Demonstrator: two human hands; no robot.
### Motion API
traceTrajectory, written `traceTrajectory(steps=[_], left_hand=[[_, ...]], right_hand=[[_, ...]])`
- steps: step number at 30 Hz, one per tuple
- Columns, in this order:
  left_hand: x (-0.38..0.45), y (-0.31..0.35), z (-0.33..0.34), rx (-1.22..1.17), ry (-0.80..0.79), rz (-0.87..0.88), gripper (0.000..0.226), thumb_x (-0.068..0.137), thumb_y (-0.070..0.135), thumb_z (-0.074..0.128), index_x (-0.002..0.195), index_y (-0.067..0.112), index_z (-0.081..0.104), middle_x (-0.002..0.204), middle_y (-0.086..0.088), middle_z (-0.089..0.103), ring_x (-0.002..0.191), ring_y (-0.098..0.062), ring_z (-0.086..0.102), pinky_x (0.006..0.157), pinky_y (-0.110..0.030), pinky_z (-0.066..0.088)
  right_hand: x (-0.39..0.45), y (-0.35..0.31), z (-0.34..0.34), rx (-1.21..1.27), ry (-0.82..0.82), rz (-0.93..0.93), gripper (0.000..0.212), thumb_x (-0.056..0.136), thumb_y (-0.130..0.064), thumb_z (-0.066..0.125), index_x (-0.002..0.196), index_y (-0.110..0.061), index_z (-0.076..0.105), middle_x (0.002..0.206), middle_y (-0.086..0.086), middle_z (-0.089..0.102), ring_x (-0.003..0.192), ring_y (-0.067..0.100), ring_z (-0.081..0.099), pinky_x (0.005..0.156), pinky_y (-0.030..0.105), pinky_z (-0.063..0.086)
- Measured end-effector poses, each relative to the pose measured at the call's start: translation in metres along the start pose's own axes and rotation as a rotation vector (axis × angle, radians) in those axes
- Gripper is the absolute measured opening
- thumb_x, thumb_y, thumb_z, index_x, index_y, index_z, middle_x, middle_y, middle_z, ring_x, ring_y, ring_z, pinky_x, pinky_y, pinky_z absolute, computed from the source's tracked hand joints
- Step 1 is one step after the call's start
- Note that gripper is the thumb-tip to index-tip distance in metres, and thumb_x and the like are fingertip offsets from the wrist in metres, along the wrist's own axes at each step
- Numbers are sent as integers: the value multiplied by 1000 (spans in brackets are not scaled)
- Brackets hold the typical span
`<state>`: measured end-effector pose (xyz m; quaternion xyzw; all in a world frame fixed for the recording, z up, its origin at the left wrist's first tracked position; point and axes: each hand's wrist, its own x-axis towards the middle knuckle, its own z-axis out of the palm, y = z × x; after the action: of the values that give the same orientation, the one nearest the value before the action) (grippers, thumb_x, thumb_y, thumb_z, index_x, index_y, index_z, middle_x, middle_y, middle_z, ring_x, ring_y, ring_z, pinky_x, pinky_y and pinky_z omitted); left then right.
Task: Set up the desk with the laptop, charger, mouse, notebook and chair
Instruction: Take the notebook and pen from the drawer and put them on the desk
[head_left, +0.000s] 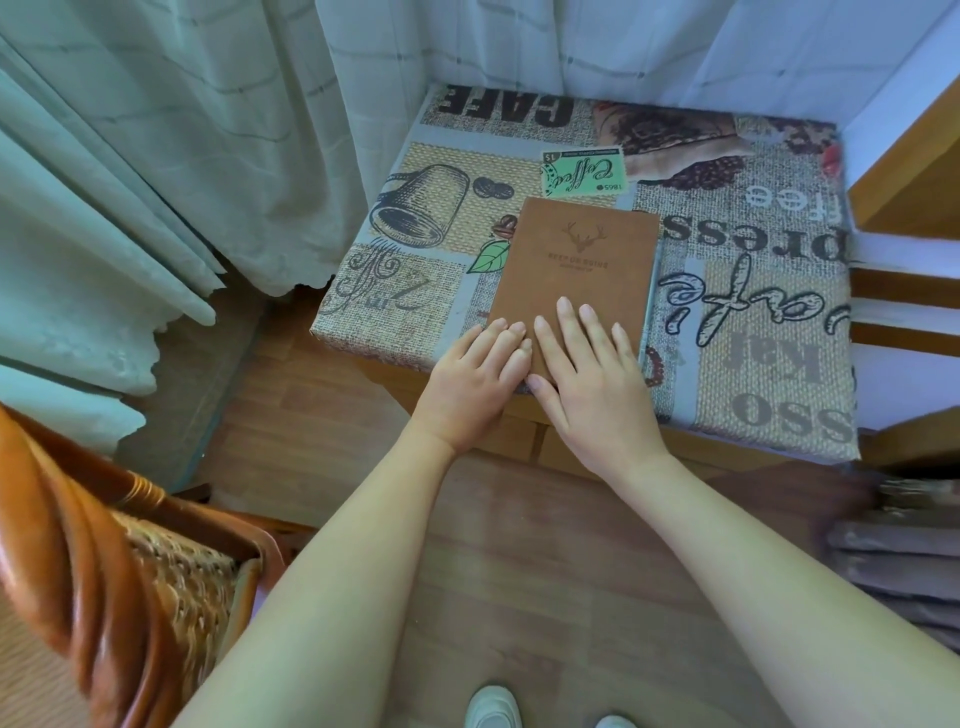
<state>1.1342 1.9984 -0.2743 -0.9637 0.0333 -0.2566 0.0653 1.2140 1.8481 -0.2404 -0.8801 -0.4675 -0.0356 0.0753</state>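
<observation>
A: Where is the notebook?

B: The brown notebook (576, 260) lies closed and flat on a cushioned seat (753, 322), towards the seat's near edge and a little left of its middle. Its cover bears a stamped deer head with a line of small lettering under it, too small to read.

A: And the hands?

B: Both rest at the notebook's near end. The right hand (592, 384) lies palm down on the cover with the fingers spread flat; its thumb sits at the near left corner of the book. The left hand (470, 387) is just beside it, fingers together, their tips touching the book's left edge and the cushion. Neither hand is closed around anything; both are flat and open.

A: What is the seat like?

B: Its cushion is printed with coffee pictures and words: a cup, beans, "CAFE". Wooden parts (904, 171) of the furniture stand at the far right.

A: And around it?

B: Pale curtains (171, 156) hang on the left and behind. A rattan chair (104, 571) with a woven seat stands near left. The floor (519, 571) is wood plank, and white shoes (493, 709) show at the near edge.
</observation>
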Motion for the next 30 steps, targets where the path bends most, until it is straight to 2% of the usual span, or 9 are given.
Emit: traceTrajectory(steps=[6, 9, 12, 15, 17, 19, 21, 26, 30], left_hand=[[3, 2, 1, 80, 21, 4, 26, 87, 16, 46, 110, 3, 48, 108, -18, 67, 106, -32, 50, 93, -44, 49], [5, -3, 0, 60, 43, 24, 22, 90, 20, 48, 106, 5, 47, 105, -17, 68, 102, -29, 45, 89, -41, 47], [15, -11, -19, -28, -49, 2, 45, 85, 52, 59, 95, 10, 49, 97, -10, 63, 88, -25, 47, 72, -34, 43], [32, -15, -42, -187, -178, -201, 58, 82, 69, 48, 95, 13, 55, 102, -2, 57, 92, -24, 51, 82, -34, 40], [47, -16, -47, -306, -209, -456, 55, 82, 61, 55, 116, 17, 54, 124, -1, 51, 114, -22, 46, 95, -37, 37], [62, -19, -45, -470, -276, -745, 75, 77, 52, 69, 137, 19, 39, 141, -3, 38, 130, -23, 33, 105, -39, 33], [73, -24, -40, -655, -330, -977, 93, 69, 45, 79, 144, 21, 28, 143, -4, 38, 133, -24, 32, 110, -43, 31], [89, -29, -40, -1024, -344, -1195, 101, 67, 13, 85, 147, 18, 24, 137, -7, 48, 117, -19, 50, 103, -39, 42], [93, -30, -42, -1098, -368, -1266, 104, 65, 1, 84, 148, 16, 23, 126, -6, 57, 112, -17, 53, 103, -40, 43]], right_hand=[[0, 2, 1, 12, -6, -18, 57, 96, -44, 30, 140, -10, 40, 148, 17, 35, 135, 36, 34, 107, 53, 31], [-2, 3, -1, 121, -16, -25, 57, 96, -45, 29, 138, -10, 43, 148, 16, 37, 137, 35, 33, 109, 53, 29], [-3, 12, -14, 375, 80, 24, 50, 96, -42, 33, 135, -13, 48, 147, 11, 40, 136, 28, 35, 110, 47, 31], [-3, 33, -29, 481, 271, 196, 43, 93, -28, 50, 135, -21, 45, 142, 4, 43, 129, 20, 41, 102, 37, 38], [2, 48, -35, 630, 309, 468, 51, 87, -18, 59, 135, -25, 42, 131, 0, 50, 115, 15, 48, 90, 32, 43], [14, 61, -40, 868, 253, 767, 57, 82, -12, 67, 132, -23, 43, 121, 0, 55, 100, 14, 53, 79, 29, 44], [26, 72, -44, 978, 181, 924, 59, 76, -11, 73, 129, -18, 47, 117, 3, 59, 92, 16, 57, 78, 31, 48], [46, 72, -48, 841, 89, 919, 63, 68, -19, 82, 124, -12, 54, 111, 1, 62, 98, 21, 60, 90, 36, 49], [54, 69, -49, 878, 57, 959, 65, 63, -19, 85, 121, -8, 57, 113, 4, 65, 99, 21, 61, 88, 32, 49]])
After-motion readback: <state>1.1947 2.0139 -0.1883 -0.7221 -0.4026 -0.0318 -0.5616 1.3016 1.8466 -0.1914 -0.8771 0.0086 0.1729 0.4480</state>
